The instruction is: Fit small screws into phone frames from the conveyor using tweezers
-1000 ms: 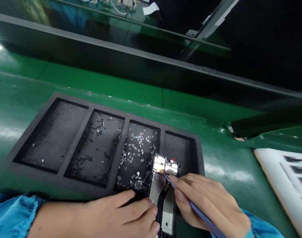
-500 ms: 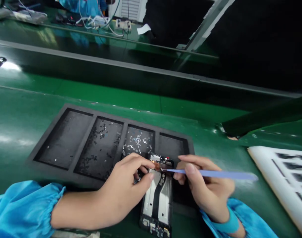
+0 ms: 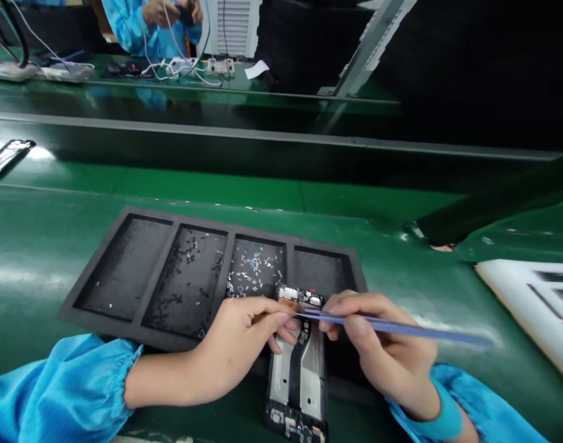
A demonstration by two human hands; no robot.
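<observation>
An opened phone (image 3: 298, 369) with its back off lies at the near edge of a dark foam tray (image 3: 138, 320), lengthwise toward me. My left hand (image 3: 244, 344) pinches something small and orange-brown at the phone's upper end with thumb and forefinger. My right hand (image 3: 383, 351) holds a thin blue tool (image 3: 401, 329) whose tip points left at that same spot. Both wrists wear blue sleeves.
The tray has several compartments; two middle ones (image 3: 256, 267) hold several tiny metal parts. A white labelled sheet (image 3: 530, 301) lies at the right. Another phone frame (image 3: 7, 155) rests far left on the green belt. A person in blue (image 3: 156, 21) works across the line, among cables.
My left hand has moved up from the phone's lower side to pinch at its upper end. The blue tool has swung from steep to nearly level. The view has tilted up.
</observation>
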